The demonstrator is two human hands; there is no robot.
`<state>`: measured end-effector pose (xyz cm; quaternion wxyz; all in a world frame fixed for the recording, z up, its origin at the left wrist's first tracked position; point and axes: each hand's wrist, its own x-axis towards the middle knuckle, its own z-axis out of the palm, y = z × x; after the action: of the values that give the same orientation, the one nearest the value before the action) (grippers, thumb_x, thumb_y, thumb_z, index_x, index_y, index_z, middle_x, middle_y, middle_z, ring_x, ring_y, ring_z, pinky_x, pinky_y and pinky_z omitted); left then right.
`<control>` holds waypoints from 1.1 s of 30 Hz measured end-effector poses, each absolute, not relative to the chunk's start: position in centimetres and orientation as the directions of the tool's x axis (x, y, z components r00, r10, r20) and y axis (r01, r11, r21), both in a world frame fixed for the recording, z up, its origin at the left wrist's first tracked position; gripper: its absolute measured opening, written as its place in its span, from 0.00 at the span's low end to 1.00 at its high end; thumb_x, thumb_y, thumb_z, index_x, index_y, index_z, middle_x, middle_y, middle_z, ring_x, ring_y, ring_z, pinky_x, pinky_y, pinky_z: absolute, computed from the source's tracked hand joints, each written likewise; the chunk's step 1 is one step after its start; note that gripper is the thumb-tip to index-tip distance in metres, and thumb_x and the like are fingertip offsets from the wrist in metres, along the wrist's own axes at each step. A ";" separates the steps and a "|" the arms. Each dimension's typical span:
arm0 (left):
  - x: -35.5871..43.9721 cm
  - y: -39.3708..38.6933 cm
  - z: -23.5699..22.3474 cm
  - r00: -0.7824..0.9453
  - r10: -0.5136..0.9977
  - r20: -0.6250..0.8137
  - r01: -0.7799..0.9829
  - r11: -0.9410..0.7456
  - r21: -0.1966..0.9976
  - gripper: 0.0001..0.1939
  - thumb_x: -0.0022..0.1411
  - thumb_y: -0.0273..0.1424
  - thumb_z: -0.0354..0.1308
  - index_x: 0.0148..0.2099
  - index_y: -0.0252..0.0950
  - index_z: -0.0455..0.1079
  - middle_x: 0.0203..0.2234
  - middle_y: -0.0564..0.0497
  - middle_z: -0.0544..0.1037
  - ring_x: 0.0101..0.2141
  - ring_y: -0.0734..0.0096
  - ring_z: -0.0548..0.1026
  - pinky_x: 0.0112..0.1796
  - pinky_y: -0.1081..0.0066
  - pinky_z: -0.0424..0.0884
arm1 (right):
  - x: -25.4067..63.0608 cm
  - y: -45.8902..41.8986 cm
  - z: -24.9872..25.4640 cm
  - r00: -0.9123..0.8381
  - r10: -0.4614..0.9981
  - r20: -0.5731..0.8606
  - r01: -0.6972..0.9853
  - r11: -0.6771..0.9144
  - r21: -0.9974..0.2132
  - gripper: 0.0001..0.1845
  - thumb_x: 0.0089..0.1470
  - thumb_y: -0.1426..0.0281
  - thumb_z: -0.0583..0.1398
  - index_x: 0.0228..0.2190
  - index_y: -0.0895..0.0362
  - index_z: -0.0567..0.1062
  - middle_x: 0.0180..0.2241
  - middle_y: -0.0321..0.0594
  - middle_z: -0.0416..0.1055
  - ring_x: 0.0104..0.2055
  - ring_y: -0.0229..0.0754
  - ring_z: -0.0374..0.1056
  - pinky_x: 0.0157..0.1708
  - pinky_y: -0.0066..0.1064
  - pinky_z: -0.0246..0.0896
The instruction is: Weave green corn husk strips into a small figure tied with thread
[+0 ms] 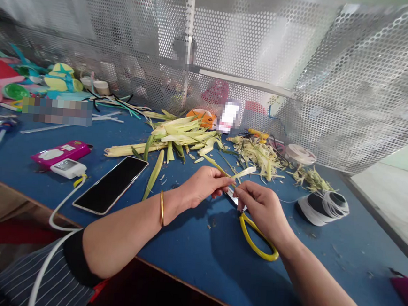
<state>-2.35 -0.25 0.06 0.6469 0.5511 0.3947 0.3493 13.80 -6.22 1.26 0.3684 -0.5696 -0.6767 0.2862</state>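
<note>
Husk strip point(214, 163), one, narrow, green: located between the two hands and at their fingertips, raised over a pair of scissors point(274, 255), far side of the blue table point(183, 238) beyond it.

Left hand point(208, 185), one: fingers curled, thumb and forefinger pinched together on the strip; gold bangle point(162, 208) at the wrist.

Right hand point(259, 205), one: fingers bent inward, thumb and forefinger closed on the strip's near end, just beside the left fingertips; the scissors' yellow handles lie below, blades partly hidden beneath the hands. Whether the hand touches them cannot be told.

Strip, orientation: long axis slanting, one end pointing away and to the left, toward the husk pile point(179, 134), the other toward the right fingertips. A paler, flatter length point(246, 172) points away and to the right; whether it is the same piece cannot be told.

Nearby: shredded husk point(260, 158), beyond the right hand; thread spool point(323, 208), to its right, a fine thread trailing leftward.
</note>
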 end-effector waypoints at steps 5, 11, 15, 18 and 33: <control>-2.6 -0.5 1.0 0.427 0.892 -0.146 -0.022 0.172 0.985 0.18 0.49 0.41 0.69 0.26 0.31 0.71 0.17 0.55 0.68 0.18 0.82 0.61 0.19 0.75 0.54 | 13.9 -6.2 2.0 -0.141 0.982 0.127 0.437 0.177 -0.882 0.17 0.55 0.59 0.58 0.20 0.55 0.72 0.18 0.35 0.68 0.25 0.38 0.61 0.28 0.30 0.53; -3.0 -0.4 1.5 0.496 0.842 -0.212 -0.055 0.275 0.960 0.16 0.55 0.40 0.64 0.27 0.31 0.70 0.18 0.54 0.69 0.19 0.81 0.64 0.20 0.76 0.56 | 14.2 -5.8 1.7 -0.129 0.991 -0.042 0.309 -0.001 -0.951 0.22 0.50 0.51 0.62 0.22 0.58 0.74 0.20 0.35 0.68 0.23 0.35 0.58 0.24 0.28 0.51; -3.0 -0.4 1.3 0.551 0.795 -0.253 -0.040 0.329 0.944 0.21 0.61 0.46 0.56 0.28 0.32 0.69 0.21 0.51 0.73 0.19 0.78 0.66 0.20 0.74 0.57 | 14.3 -5.2 0.9 -0.032 0.995 -0.093 0.073 -0.091 -0.993 0.23 0.45 0.49 0.66 0.23 0.58 0.73 0.22 0.34 0.67 0.24 0.34 0.59 0.25 0.27 0.52; -2.9 -0.7 1.1 0.600 0.756 -0.262 0.037 0.301 0.953 0.24 0.59 0.49 0.57 0.26 0.32 0.68 0.20 0.52 0.72 0.18 0.79 0.64 0.19 0.74 0.55 | 13.9 -5.0 0.3 0.061 0.996 -0.065 -0.086 -0.059 -0.995 0.22 0.42 0.53 0.69 0.20 0.58 0.71 0.20 0.33 0.66 0.24 0.33 0.59 0.26 0.27 0.54; -2.4 -1.3 1.1 0.635 0.750 -0.186 0.109 0.151 0.982 0.18 0.52 0.36 0.60 0.16 0.36 0.59 0.12 0.58 0.58 0.16 0.81 0.52 0.20 0.71 0.45 | 12.7 -5.0 -0.6 0.277 0.960 -0.044 -0.176 0.005 -0.984 0.17 0.34 0.59 0.71 0.18 0.57 0.72 0.16 0.33 0.65 0.19 0.34 0.58 0.21 0.29 0.54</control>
<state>-2.40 -1.27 1.15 0.6708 0.6062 0.3543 0.2388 12.72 -5.05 -0.58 0.6026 -0.5248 -0.3736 0.4711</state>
